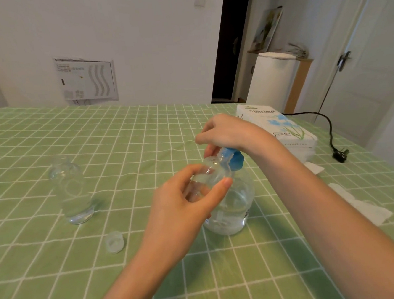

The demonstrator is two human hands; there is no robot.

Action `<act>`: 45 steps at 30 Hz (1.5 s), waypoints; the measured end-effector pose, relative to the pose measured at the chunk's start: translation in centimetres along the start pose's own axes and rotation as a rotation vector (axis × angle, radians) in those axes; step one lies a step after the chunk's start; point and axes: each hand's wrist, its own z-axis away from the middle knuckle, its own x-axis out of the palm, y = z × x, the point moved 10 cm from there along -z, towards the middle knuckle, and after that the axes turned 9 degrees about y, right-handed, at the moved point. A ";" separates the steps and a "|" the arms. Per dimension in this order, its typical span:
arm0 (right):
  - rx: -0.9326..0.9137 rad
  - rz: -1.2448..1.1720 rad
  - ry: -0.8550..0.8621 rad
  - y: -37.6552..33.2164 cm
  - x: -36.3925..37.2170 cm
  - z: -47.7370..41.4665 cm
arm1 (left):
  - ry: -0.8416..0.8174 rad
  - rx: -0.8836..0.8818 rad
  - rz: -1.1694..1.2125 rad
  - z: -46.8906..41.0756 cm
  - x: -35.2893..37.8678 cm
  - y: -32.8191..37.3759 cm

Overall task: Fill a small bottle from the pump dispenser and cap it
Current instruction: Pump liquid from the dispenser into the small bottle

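Note:
A clear pump dispenser (232, 208) with a blue pump head (234, 160) stands at the table's middle. My right hand (225, 132) rests on top of the pump head, fingers curled over it. My left hand (184, 207) holds a small clear bottle (213, 169) tilted, its open mouth up against the blue nozzle. The small clear cap (114, 242) lies on the cloth to the left of my left forearm.
A second clear bottle (72, 191) stands upright at the left. A white tissue paper pack (284, 129) lies behind my right wrist. A black cable and plug (339, 154) and crumpled tissues (362, 204) lie at the right on the green checked tablecloth (59, 280).

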 end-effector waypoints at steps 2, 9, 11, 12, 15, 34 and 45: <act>0.005 -0.011 0.004 0.0 0.0 0.1 | 0.001 -0.007 0.002 0.0 0.0 -0.2; -0.014 -0.038 0.065 -0.7 -1.4 0.4 | 0.014 0.003 0.008 -0.2 0.0 -0.1; -0.020 -0.021 0.069 -1.0 -1.9 0.4 | 0.023 0.010 0.013 -0.3 -0.1 0.1; -0.017 -0.013 0.062 -1.0 -1.8 0.3 | 0.021 0.013 0.008 -0.3 -0.1 0.2; -0.007 0.000 0.032 -1.0 -1.4 0.1 | 0.020 0.016 0.003 -0.3 -0.2 0.4; -0.018 -0.018 0.050 -1.1 -1.7 0.2 | 0.024 -0.002 -0.002 -0.2 -0.1 0.3; 0.011 0.012 -0.001 -0.1 -0.2 0.2 | 0.005 -0.006 -0.018 0.0 0.0 0.2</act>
